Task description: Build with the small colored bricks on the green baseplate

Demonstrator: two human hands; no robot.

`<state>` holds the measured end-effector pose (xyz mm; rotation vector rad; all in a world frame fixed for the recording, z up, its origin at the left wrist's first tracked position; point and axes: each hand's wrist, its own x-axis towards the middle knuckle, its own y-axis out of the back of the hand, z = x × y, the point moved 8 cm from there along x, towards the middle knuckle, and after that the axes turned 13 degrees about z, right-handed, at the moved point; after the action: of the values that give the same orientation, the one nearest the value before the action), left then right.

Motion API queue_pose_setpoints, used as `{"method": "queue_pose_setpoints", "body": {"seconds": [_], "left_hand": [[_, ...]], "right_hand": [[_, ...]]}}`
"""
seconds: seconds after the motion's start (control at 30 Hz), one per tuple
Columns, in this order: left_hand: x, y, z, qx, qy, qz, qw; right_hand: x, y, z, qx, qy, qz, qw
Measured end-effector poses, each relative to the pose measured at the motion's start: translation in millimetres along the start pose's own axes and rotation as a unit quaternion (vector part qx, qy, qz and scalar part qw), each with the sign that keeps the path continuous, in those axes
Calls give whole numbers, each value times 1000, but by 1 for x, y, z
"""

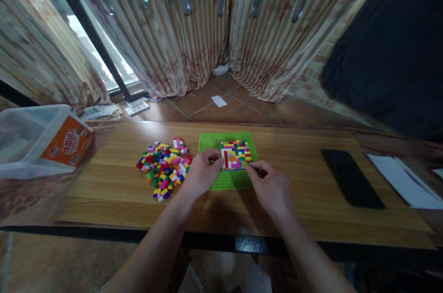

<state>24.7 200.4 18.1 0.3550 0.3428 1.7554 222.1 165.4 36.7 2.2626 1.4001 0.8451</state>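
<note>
A green studded baseplate (228, 182) lies on the wooden table, bearing a flat, multicoloured block of toy building bricks (236, 152). My left hand (202, 170) is at the block's left side, thumb and fingers drawn together by its edge. Over the lower right corner of the block is my right hand (272, 187), its thumb and index finger pinched. Whatever either pinch holds is too small or hidden to make out. A heap of loose bricks (166, 164) in many colours sits left of the baseplate, partly behind my left hand.
A clear plastic tub (29, 145) with an orange label stands at the far left. A black phone-like slab (351, 177) and white paper (406, 180) lie on the right. The table's dark front edge (238, 242) runs below my forearms. Striped curtains (194, 30) hang behind.
</note>
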Motion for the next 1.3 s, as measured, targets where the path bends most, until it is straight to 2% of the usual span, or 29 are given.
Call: {"method": "queue_pose_setpoints", "body": {"seconds": [0.2, 0.37, 0.63, 0.83, 0.97, 1.13, 1.3], "left_hand": [[-2, -2, 2, -6, 1, -17, 1000], [-3, -1, 3, 12, -4, -8, 1000], [-5, -2, 2, 26, -7, -13, 1000], [-6, 0, 5, 38, -3, -16, 999], [-6, -1, 5, 48, -3, -18, 999], [-6, 0, 8, 52, 0, -17, 999], [-8, 0, 11, 57, -6, -12, 998]], "right_hand": [[-4, -9, -1, -13, 22, 12, 1000], [-5, -12, -3, 4, 37, -5, 999], [-3, -7, -7, -3, 50, -31, 998], [-2, -3, -6, -2, 61, -8, 998], [-6, 0, -11, 10, 112, 15, 994], [-17, -3, -21, 0, 190, 10, 982], [-19, -6, -20, -11, 196, 9, 980]]}}
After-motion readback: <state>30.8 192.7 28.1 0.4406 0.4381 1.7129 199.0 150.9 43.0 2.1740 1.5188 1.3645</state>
